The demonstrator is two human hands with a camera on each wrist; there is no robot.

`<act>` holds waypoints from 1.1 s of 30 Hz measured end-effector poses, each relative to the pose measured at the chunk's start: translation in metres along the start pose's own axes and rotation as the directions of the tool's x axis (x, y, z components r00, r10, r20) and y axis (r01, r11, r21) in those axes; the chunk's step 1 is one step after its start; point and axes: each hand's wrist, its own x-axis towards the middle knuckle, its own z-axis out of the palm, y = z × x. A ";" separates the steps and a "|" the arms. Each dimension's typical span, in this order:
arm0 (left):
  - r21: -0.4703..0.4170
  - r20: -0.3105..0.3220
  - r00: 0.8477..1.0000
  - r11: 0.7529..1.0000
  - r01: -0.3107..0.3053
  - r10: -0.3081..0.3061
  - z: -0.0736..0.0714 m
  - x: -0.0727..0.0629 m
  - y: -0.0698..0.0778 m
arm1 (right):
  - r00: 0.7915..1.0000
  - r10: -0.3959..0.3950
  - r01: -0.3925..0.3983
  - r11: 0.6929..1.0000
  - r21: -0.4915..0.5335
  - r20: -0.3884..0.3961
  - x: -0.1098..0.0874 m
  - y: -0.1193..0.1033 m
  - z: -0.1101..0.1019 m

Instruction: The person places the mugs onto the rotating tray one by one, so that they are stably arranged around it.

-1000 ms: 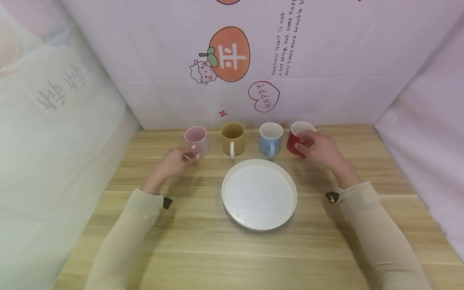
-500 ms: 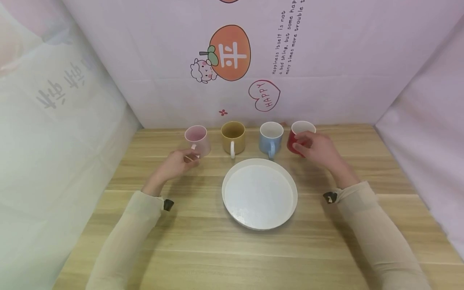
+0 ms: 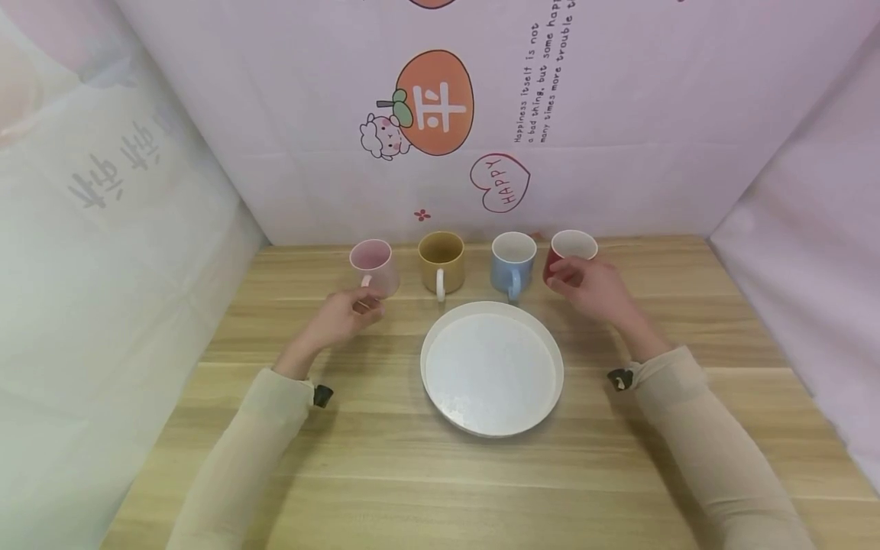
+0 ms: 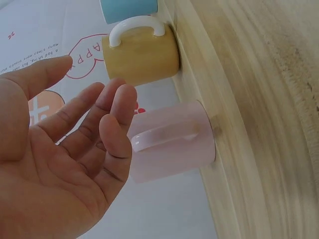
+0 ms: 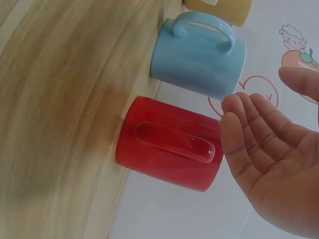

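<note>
Four mugs would be several in a row at the back: a pink mug (image 3: 380, 275), a yellow mug (image 3: 440, 273), a light blue mug (image 3: 512, 271) and a red mug (image 5: 169, 143). My left hand (image 3: 345, 315) is in front of the pink mug, palm up and fingers loosely bent, holding nothing in the left wrist view. In front of the red mug, my right hand (image 3: 593, 289) has relaxed fingers and an empty palm, hiding much of that mug from the head camera. Whether fingertips touch either mug, I cannot tell.
A round white tray (image 3: 491, 374) with a low rim lies on the wooden table (image 3: 412, 489), in front of the yellow and blue mugs. Behind the mugs stands a printed white cloth wall (image 3: 619, 114); cloth also hangs at both sides.
My left hand has shifted slightly right and toward me from the pink mug's handle. My right hand has moved a little left across the red mug. The mugs and tray stay put.
</note>
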 end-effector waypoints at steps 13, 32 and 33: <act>-0.011 -0.004 0.999 0.998 -0.054 0.054 0.010 -0.001 -0.001 | 0.999 -0.034 0.034 0.998 0.060 -0.001 0.002 0.003 0.006; -0.059 0.002 0.988 0.986 -0.153 0.153 0.031 -0.002 -0.003 | 0.999 -0.049 0.052 0.990 0.135 -0.024 0.006 0.003 0.016; -0.061 0.002 0.987 0.986 -0.158 0.158 0.032 -0.002 -0.003 | 0.999 -0.044 0.047 0.989 0.140 -0.022 0.006 0.003 0.016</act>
